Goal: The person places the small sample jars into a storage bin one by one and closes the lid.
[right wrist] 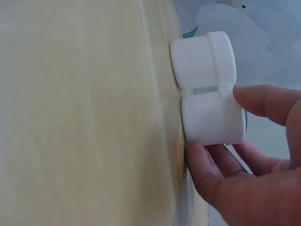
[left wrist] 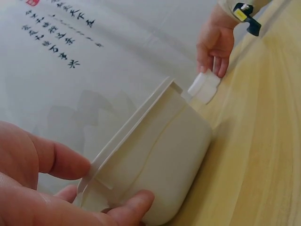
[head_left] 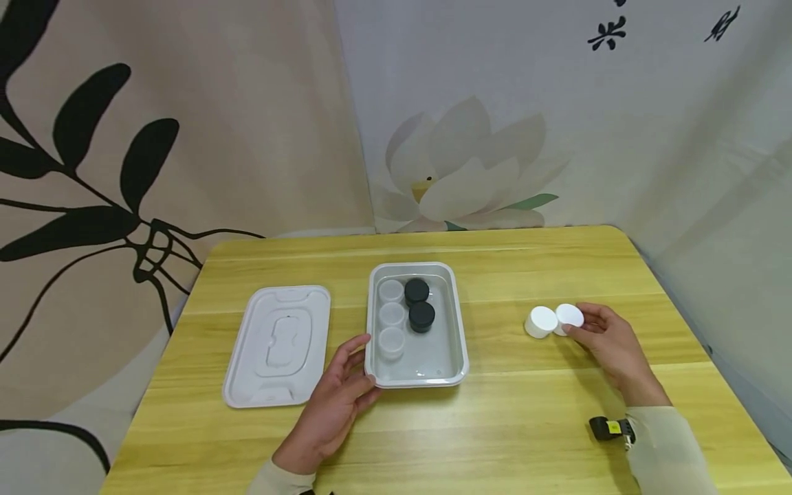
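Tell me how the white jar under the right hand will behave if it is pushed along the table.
The white jar looks squat and flat-based, so it probably slides rather than tips. It touches the second white jar, so a push would likely shove both.

I see a yellow wooden table (head_left: 495, 426) with rounded corners standing in a corner formed by two hanging cloth backdrops. The beige backdrop (head_left: 216, 103) at my left bears black leaf and branch shapes; the pale grey backdrop (head_left: 650, 137) carries a white lotus flower (head_left: 460, 175) and black calligraphy (left wrist: 56, 37). Lighting is soft and even.
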`<state>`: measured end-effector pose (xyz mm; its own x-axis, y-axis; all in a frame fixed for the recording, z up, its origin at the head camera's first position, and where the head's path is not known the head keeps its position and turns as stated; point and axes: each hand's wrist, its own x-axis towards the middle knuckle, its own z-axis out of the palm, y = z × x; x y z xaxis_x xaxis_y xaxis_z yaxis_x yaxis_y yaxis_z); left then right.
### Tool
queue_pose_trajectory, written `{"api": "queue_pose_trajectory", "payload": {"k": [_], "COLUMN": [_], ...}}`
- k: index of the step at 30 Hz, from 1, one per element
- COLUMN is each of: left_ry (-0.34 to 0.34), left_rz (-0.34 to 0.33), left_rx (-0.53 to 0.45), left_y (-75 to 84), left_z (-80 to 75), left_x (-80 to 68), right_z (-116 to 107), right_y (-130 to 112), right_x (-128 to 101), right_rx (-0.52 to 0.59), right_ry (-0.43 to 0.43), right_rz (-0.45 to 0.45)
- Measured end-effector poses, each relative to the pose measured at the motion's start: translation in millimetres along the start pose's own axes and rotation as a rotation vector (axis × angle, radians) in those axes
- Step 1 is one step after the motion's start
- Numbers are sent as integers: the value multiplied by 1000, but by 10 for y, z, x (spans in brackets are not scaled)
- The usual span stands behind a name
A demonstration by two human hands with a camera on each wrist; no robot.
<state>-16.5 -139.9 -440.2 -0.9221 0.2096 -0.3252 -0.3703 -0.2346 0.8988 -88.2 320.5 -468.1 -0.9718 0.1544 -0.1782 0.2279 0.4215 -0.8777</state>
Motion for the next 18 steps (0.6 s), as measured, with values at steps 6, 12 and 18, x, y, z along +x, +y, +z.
{"api": "queue_pose_trajectory", "payload": {"k": [6,12,18], "left_ry": [5,1,1], "left_rz": [-11,-16,-13], "left_rx": [-7,-1,-1], "left_y": [-5,2,-1], "left_z": [6,6,6], "left_x": [12,18,17], "right_z": [-42,-157,-217], "right_y": [-18,-145,-415], "right_x": [16,31,42], "right_rx": [-46,-71,-59], "right_ry": [32,55,54], "right_rz": [-1,-32,-88]}}
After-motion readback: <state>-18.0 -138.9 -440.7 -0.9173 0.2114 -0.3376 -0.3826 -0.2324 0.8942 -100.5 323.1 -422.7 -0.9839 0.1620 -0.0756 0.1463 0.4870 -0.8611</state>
